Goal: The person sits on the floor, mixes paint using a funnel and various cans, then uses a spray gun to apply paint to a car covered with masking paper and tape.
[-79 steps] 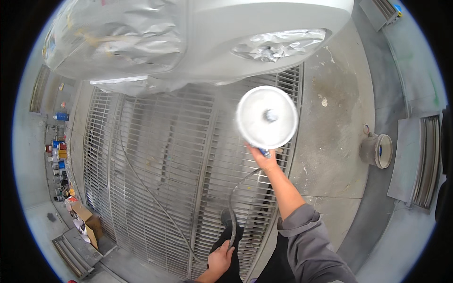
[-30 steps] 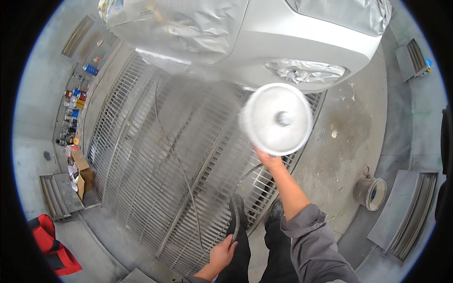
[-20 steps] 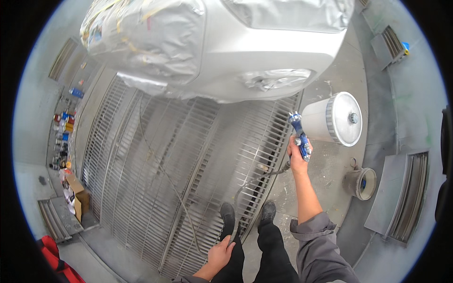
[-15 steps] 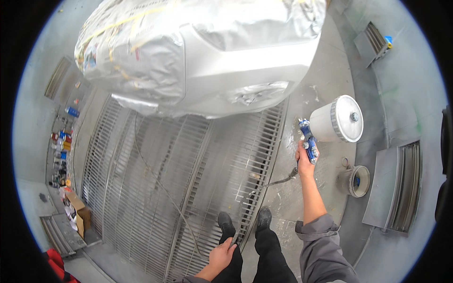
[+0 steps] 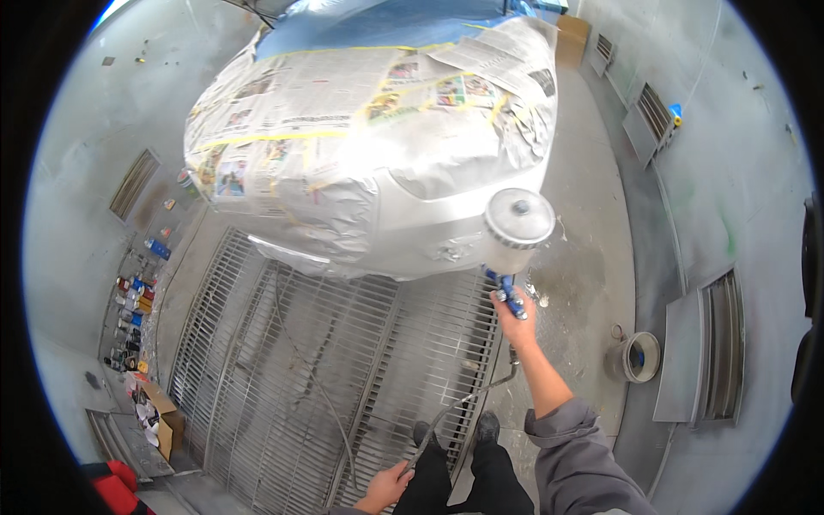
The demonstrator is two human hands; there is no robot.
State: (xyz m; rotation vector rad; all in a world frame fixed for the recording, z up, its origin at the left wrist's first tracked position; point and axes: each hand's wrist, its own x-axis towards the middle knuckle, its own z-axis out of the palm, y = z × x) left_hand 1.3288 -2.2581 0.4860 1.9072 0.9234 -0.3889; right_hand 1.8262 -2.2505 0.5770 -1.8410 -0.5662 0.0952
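Note:
My right hand (image 5: 520, 319) is closed round the handle of a blue spray gun (image 5: 506, 293), held out ahead of me. On top of the gun sits a white paint cup (image 5: 520, 225) with a round lid. Down by my legs, my left hand (image 5: 388, 484) grips the air hose (image 5: 459, 402), which runs up to the gun's handle. Beyond the gun stands a car (image 5: 429, 215) with a silvery-white painted corner. Newspaper (image 5: 318, 94) and yellow tape cover much of it, with blue sheeting (image 5: 369, 30) farther up.
Metal floor grating (image 5: 283, 369) spreads under the car and my feet; the hose trails across it. A bucket (image 5: 637, 357) stands at right by a wall vent (image 5: 721, 352). Cans and bottles (image 5: 133, 300) line the left wall, near an open cardboard box (image 5: 163, 421).
My right hand has swung the spray gun to the left, and its cup now stands more upright. The view has lifted, showing more of the car. My left hand still holds the hose.

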